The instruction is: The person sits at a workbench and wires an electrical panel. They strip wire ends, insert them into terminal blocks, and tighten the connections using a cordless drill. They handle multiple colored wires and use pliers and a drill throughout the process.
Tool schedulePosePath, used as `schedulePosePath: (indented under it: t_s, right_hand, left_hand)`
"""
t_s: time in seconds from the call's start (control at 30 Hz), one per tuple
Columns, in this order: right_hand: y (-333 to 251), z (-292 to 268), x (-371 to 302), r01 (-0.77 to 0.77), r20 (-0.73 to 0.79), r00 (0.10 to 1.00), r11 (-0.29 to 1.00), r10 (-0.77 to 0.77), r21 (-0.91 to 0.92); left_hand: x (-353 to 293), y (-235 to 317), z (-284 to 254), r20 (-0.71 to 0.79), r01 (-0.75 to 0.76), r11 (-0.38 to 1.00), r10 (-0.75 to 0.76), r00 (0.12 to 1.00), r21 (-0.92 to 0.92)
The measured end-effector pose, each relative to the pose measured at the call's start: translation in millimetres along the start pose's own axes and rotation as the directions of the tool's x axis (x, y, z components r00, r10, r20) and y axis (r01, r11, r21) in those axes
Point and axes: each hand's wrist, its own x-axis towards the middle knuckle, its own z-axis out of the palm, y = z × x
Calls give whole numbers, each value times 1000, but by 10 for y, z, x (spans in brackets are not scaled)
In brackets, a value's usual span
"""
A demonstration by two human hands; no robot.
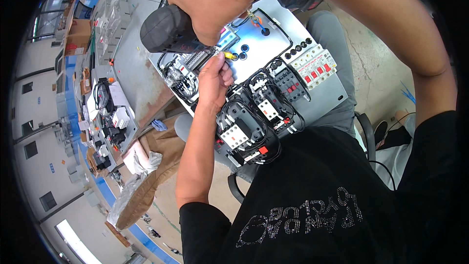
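My right hand (215, 0) is wrapped round the handle of a black cordless drill (166, 28), whose thick base sticks out to the left. Much of the tool is hidden behind the hand and arm. A grey-white electrical mounting panel (317, 100) lies tilted across my lap. Low on its left side, my left hand (216, 79) is closed, with thumb and fingertips at a small yellow piece (228, 55) beside a terminal strip (199, 60). Small orange and blue parts (256, 21) show under my right wrist, near a bluish glow on the panel.
The panel carries black-and-white contactors (234, 136) with looped black wires, and a row of breakers with red switches (317, 71). To the left stands a grey worktable (141, 80). Beyond it, a tray (128, 134) holds cables and loose parts. A chair arm (365, 134) is at right.
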Motion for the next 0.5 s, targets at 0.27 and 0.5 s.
schedulePosePath:
  t_s: [0.27, 0.5]
  right_hand:
    - [7, -43, 11, -15, 36, 999, 1000, 15, -2]
    - [23, -33, 185, -59, 69, 996, 998, 58, 10]
  left_hand:
    - [-11, 148, 52, 52, 49, 982, -60, 997, 182]
    - [-35, 178, 114, -39, 72, 966, -64, 997, 247]
